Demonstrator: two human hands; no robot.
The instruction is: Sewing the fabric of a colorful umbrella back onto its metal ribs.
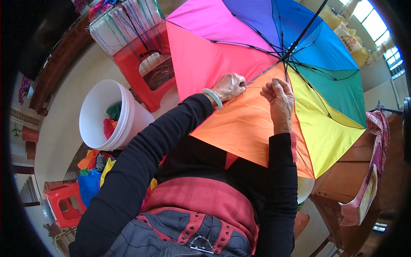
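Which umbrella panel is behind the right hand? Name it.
The orange panel, between the red panel and the yellow panel: the right hand shows against it, not against its neighbours.

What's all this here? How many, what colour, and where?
Umbrella: 1, rainbow, centre top
Thread: 1, colour unclear, over the umbrella
Bucket: 1, white, left
Scraps: 2+, red and green, in the bucket
Stools: 2, red, upper left and lower left
Block: 1, white, on the upper stool
Strands: many, mixed, over the block
Cloth pile: 1, mixed colours, below the bucket
Flowers: 2 clumps, purple, upper left
Bags: several, yellow and white, upper right
Window: 1+, white, upper right
Hanging cloth: 1, pink and yellow, right
Garment: 1+, red and dark, bottom
Bracelet: 1, pale, left wrist
Sleeves: 2, black, both arms
Left hand: 1, bare, fingers closed at an umbrella seam
Right hand: 1, bare, fingers closed on the thread
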